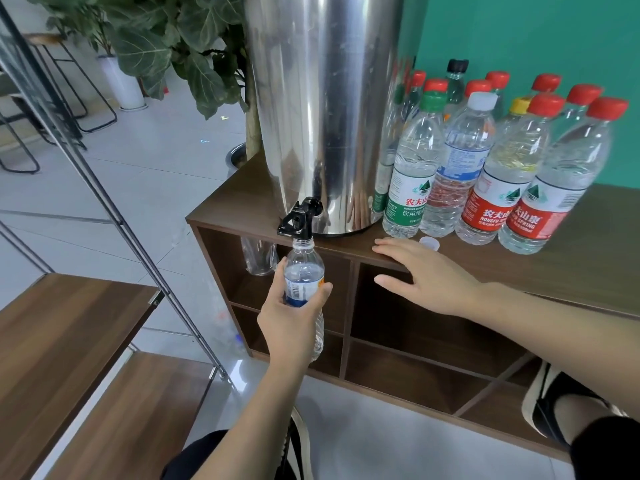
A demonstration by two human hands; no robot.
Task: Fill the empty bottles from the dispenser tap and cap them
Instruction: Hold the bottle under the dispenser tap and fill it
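My left hand (291, 315) grips an uncapped clear bottle (304, 271) with a blue label, its mouth held right under the black tap (300, 216) of the steel dispenser (322, 109). My right hand (426, 275) lies flat with straight fingers on the front edge of the wooden cabinet top (571, 268). A loose white cap (429, 243) sits on the top just beyond its fingers. Several capped bottles (485, 168) with red, green, white and yellow caps stand to the right of the dispenser.
An empty clear bottle (258, 256) stands in the cabinet's upper left cubby. A metal rack post (114, 209) slants across the left, with wooden shelves (62, 337) beneath. A potted plant (166, 46) stands behind the dispenser. My shoe (554, 403) is at lower right.
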